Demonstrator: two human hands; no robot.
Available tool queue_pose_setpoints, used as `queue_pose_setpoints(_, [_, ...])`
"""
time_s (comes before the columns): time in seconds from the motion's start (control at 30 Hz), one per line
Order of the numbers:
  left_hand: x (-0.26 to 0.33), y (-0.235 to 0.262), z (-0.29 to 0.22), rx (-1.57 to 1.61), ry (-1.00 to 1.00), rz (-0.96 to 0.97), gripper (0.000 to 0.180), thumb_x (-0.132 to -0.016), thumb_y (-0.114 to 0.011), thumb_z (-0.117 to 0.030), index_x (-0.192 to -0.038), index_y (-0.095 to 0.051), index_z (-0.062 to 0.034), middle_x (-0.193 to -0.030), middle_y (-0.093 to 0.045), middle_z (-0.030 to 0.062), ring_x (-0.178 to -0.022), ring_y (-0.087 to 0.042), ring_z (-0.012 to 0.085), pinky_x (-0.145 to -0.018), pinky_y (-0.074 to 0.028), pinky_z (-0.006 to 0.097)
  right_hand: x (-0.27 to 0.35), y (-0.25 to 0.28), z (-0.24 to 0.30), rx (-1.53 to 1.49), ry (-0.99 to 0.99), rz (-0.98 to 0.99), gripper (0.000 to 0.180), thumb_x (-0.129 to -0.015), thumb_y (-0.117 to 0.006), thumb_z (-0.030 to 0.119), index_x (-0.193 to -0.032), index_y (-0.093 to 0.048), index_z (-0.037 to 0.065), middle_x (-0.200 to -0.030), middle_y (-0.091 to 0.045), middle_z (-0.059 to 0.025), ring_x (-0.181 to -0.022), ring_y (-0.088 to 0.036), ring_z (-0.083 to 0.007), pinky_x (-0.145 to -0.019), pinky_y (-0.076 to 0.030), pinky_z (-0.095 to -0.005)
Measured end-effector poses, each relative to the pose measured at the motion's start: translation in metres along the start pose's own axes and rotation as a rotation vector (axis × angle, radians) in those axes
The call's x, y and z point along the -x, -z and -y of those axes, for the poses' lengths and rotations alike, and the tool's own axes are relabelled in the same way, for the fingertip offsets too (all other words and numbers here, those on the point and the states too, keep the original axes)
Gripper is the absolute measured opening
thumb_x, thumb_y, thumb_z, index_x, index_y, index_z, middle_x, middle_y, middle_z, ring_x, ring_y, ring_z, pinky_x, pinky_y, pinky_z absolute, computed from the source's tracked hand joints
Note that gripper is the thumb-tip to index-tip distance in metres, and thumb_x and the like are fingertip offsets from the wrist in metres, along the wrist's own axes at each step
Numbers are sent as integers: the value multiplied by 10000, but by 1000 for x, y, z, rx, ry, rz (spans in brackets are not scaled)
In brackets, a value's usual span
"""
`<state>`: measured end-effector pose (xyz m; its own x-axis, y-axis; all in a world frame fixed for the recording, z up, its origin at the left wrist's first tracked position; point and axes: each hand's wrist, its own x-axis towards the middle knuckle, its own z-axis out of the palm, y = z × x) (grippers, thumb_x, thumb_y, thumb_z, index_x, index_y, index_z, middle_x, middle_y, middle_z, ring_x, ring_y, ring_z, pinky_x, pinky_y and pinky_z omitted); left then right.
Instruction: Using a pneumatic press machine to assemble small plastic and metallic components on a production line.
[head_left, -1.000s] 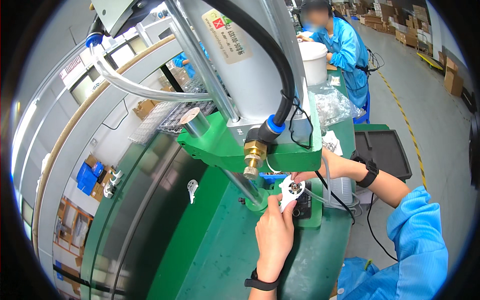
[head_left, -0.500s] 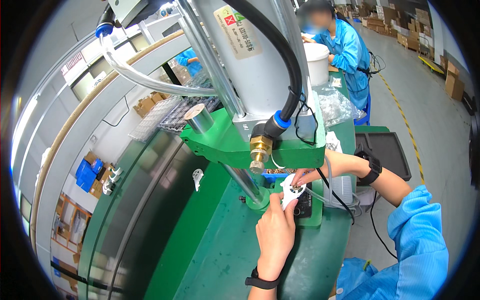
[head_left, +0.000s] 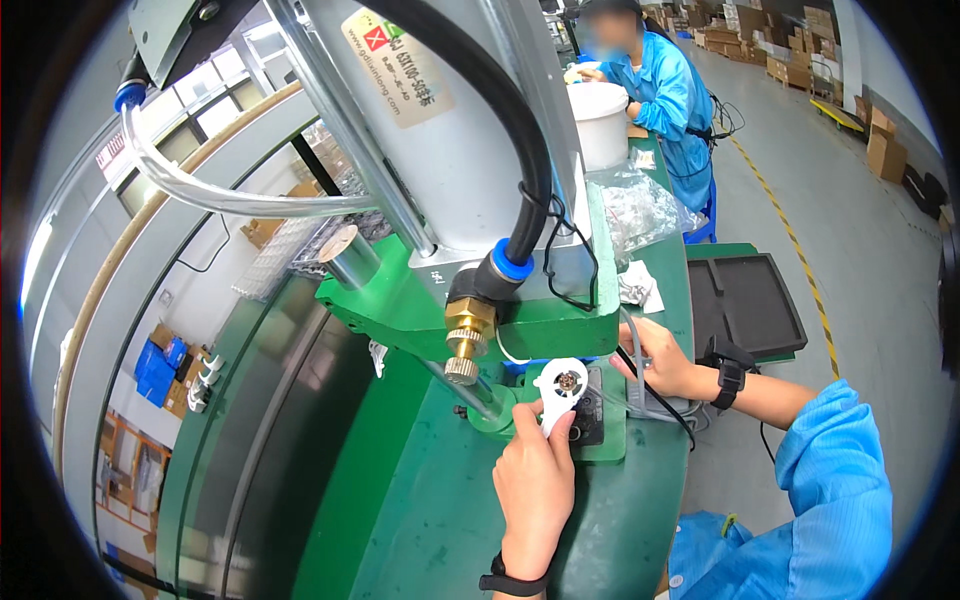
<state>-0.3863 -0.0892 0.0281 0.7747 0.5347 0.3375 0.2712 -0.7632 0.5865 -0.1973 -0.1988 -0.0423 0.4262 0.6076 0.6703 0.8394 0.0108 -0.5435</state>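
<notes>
White part (head_left: 556,406) already has a metal bit (head_left: 567,382) in it. Left hand (head_left: 535,480) pinches it, not let go yet; right hand (head_left: 657,358) is apart, grip hard to see.

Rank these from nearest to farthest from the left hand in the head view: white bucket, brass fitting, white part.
1. White part: gripped in the left hand.
2. Brass fitting: ahead and leftward, on the press.
3. White bucket: farthest ahead, beyond the press, by the co-worker.
</notes>
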Motion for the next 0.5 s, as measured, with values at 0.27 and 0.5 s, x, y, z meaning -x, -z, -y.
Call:
queue_pose_setpoints(0.27, [1, 2, 5, 15, 36, -4, 246, -846, -542, -206, -939, -446, 0, -617, -568, 180, -564, -557, 359, -506, -417, 401, -40, -17, -19, 62, 36, 15, 208, -735, -607, 147, -918, -556, 62, -729, -537, -77, -667, -531, -235, -591, -386, -321])
queue_pose_setpoints(0.5, [6, 3, -1, 275, 99, 117, 209, -881, -443, -152, -1019, -407, 1, -721, -576, 226, -676, -562, 403, -570, -418, 449, -77, -52, -57, 502, 436, 537, 221, -721, -617, 240, -850, -563, 69, -774, -576, -101, -764, -555, -277, -574, -408, -408])
